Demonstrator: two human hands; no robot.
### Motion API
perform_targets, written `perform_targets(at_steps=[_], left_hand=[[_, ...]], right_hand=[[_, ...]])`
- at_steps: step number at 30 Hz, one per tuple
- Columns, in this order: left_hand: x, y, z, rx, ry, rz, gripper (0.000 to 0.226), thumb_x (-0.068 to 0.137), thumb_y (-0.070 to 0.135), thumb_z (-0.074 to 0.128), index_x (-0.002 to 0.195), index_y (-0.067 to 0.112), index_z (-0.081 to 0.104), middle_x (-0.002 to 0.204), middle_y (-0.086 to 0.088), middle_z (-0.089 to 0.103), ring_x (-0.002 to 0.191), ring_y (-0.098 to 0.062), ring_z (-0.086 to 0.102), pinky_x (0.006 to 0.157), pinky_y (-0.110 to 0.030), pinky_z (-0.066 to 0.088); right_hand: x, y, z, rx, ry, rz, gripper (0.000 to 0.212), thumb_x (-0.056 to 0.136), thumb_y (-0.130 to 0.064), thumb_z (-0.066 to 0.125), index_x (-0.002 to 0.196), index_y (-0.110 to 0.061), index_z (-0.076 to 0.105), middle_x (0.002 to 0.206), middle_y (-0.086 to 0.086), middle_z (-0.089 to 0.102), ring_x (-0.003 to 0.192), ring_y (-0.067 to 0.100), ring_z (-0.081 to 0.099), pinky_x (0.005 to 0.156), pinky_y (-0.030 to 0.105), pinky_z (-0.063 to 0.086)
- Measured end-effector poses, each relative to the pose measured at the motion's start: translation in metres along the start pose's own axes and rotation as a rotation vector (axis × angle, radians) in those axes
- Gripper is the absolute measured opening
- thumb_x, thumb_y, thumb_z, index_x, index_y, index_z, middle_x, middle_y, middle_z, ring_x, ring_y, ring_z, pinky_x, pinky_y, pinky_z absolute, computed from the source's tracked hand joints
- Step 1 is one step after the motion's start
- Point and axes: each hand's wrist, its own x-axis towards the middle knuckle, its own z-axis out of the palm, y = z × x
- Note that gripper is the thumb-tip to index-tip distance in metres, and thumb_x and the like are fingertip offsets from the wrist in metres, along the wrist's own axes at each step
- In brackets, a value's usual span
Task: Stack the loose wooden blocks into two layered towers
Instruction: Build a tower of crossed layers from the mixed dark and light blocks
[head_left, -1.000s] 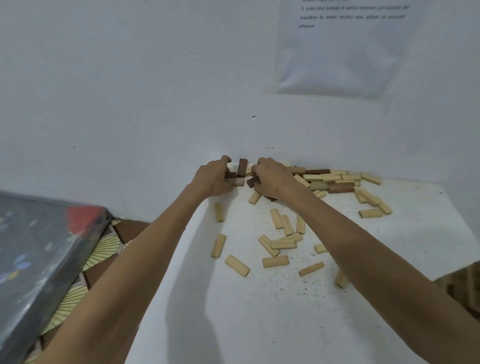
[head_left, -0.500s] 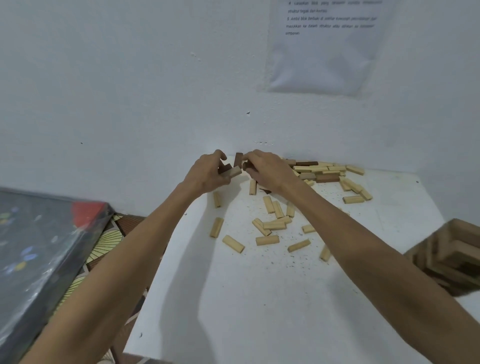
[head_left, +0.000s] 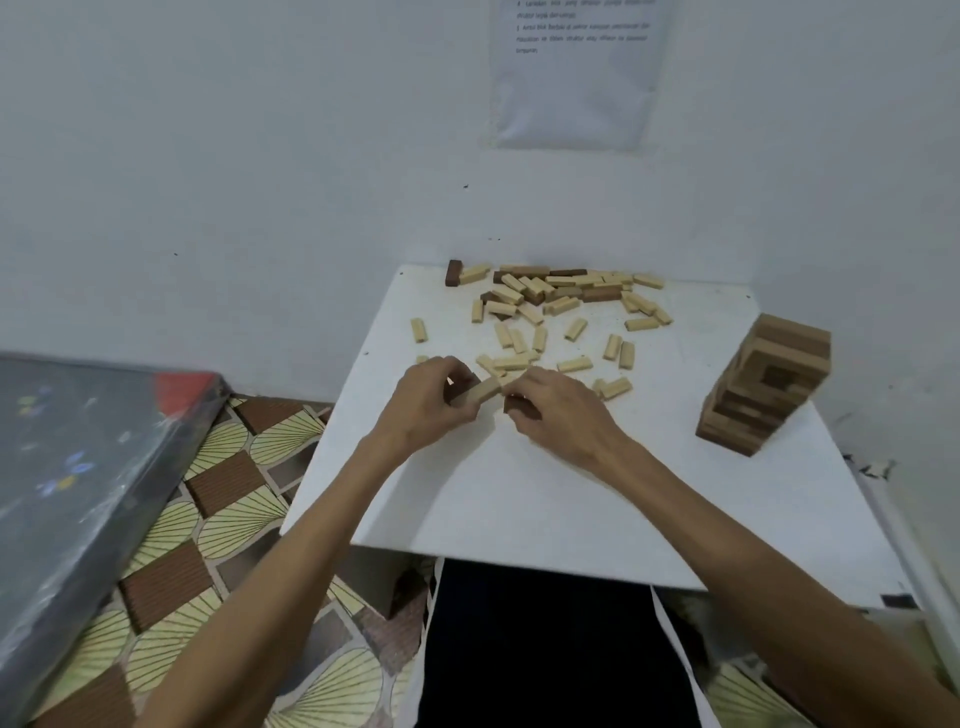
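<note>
Change: my left hand (head_left: 431, 405) and right hand (head_left: 556, 410) have come back from the far heap to the middle of the white surface (head_left: 519, 493); I judge a second tower starts here.
Left hand: curled round a pale rectangular wooden block (head_left: 475, 396).
Right hand: pinching a dark brown wooden block (head_left: 514, 404).
First tower (head_left: 763, 387): stands well apart, right.
Containers: none; the loose wooden blocks (head_left: 545, 291) lie scattered near the wall.

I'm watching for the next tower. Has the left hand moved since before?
Yes. The left hand, gripping a light block, has come toward the person, away from the pile of blocks by the wall.
</note>
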Motion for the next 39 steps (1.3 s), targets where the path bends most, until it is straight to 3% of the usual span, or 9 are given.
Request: perform_targets(at_steps=[9, 11, 13, 15, 18, 24, 27, 31, 39], left_hand=[[-0.040, 0.006, 0.032, 0.052, -0.026, -0.010, 0.024, 0.083, 0.040, 0.076, 0.099, 0.024, 0.065, 0.094, 0.008, 0.062, 0.086, -0.011, 0.058, 0.075, -0.025, 0.049], [-0.043, 0.010, 0.030, 0.063, -0.050, 0.000, 0.033, 0.086, 0.051, 0.071, 0.103, 0.023, 0.067, 0.095, 0.009, 0.061, 0.088, -0.011, 0.057, 0.074, -0.021, 0.045], [-0.046, 0.012, 0.021, 0.052, -0.109, 0.013, 0.046, 0.087, 0.063, 0.061, 0.111, 0.024, 0.068, 0.100, 0.008, 0.061, 0.088, -0.009, 0.058, 0.076, -0.020, 0.046], [-0.047, 0.010, 0.009, 0.006, -0.231, 0.017, 0.047, 0.086, 0.053, 0.065, 0.124, 0.024, 0.064, 0.112, 0.006, 0.059, 0.092, -0.007, 0.060, 0.080, -0.023, 0.052], [-0.045, -0.001, 0.001, -0.036, -0.387, 0.012, 0.063, 0.084, 0.021, 0.078, 0.141, 0.023, 0.051, 0.128, 0.006, 0.054, 0.097, -0.006, 0.063, 0.082, -0.019, 0.055], [-0.035, -0.004, 0.013, -0.118, -0.356, -0.030, 0.079, 0.079, 0.025, 0.087, 0.146, 0.023, 0.046, 0.135, 0.010, 0.057, 0.091, -0.004, 0.065, 0.082, -0.018, 0.054], [-0.033, -0.007, 0.015, -0.096, -0.357, -0.011, 0.084, 0.079, 0.032, 0.087, 0.150, 0.026, 0.041, 0.133, 0.015, 0.057, 0.088, -0.006, 0.063, 0.079, -0.018, 0.050], [-0.029, -0.010, 0.012, 0.001, -0.361, 0.038, 0.104, 0.074, 0.050, 0.087, 0.158, 0.036, 0.027, 0.139, 0.026, 0.053, 0.096, -0.010, 0.056, 0.088, -0.025, 0.047], [-0.027, -0.020, 0.020, -0.070, -0.302, 0.034, 0.104, 0.067, 0.062, 0.085, 0.153, 0.045, 0.029, 0.130, 0.035, 0.059, 0.123, -0.007, 0.047, 0.113, -0.047, 0.031]], right_hand=[[-0.057, -0.004, 0.014, 0.121, -0.165, 0.041, 0.051, 0.097, -0.015, 0.057, 0.145, -0.028, 0.046, 0.124, -0.009, 0.064, 0.112, 0.011, 0.056, 0.086, 0.032, 0.053], [-0.062, -0.002, 0.013, 0.127, -0.092, 0.049, 0.055, 0.095, -0.016, 0.062, 0.147, -0.023, 0.048, 0.138, -0.002, 0.054, 0.124, 0.015, 0.049, 0.092, 0.028, 0.048], [-0.066, 0.003, 0.014, 0.033, -0.021, 0.108, 0.057, 0.091, -0.025, 0.067, 0.145, -0.018, 0.051, 0.138, 0.004, 0.048, 0.127, 0.023, 0.044, 0.094, 0.038, 0.049], [-0.068, 0.009, 0.017, -0.011, -0.009, 0.248, 0.057, 0.091, -0.033, 0.069, 0.143, -0.015, 0.052, 0.129, 0.006, 0.050, 0.121, 0.026, 0.045, 0.092, 0.044, 0.049], [-0.067, 0.014, 0.019, 0.202, -0.024, 0.382, 0.051, 0.095, -0.028, 0.070, 0.141, -0.015, 0.052, 0.113, 0.001, 0.059, 0.115, 0.024, 0.051, 0.094, 0.039, 0.047], [-0.056, 0.011, 0.015, 0.455, -0.037, 0.381, 0.058, 0.095, -0.013, 0.068, 0.147, -0.024, 0.045, 0.116, -0.006, 0.072, 0.119, 0.012, 0.060, 0.109, 0.041, 0.046], [-0.061, 0.016, 0.014, 0.439, -0.155, 0.334, 0.078, 0.088, -0.031, 0.066, 0.156, -0.038, 0.027, 0.135, -0.021, 0.062, 0.140, 0.013, 0.044, 0.118, 0.045, 0.035], [-0.071, 0.015, 0.017, 0.379, -0.253, 0.296, 0.112, 0.075, -0.065, 0.079, 0.159, -0.049, 0.006, 0.152, -0.029, 0.043, 0.149, 0.008, 0.021, 0.119, 0.040, 0.020], [-0.054, 0.014, 0.028, 0.533, -0.146, 0.320, 0.109, 0.071, -0.054, 0.089, 0.156, -0.044, 0.022, 0.144, -0.026, 0.054, 0.146, -0.001, 0.031, 0.123, 0.045, 0.026]])
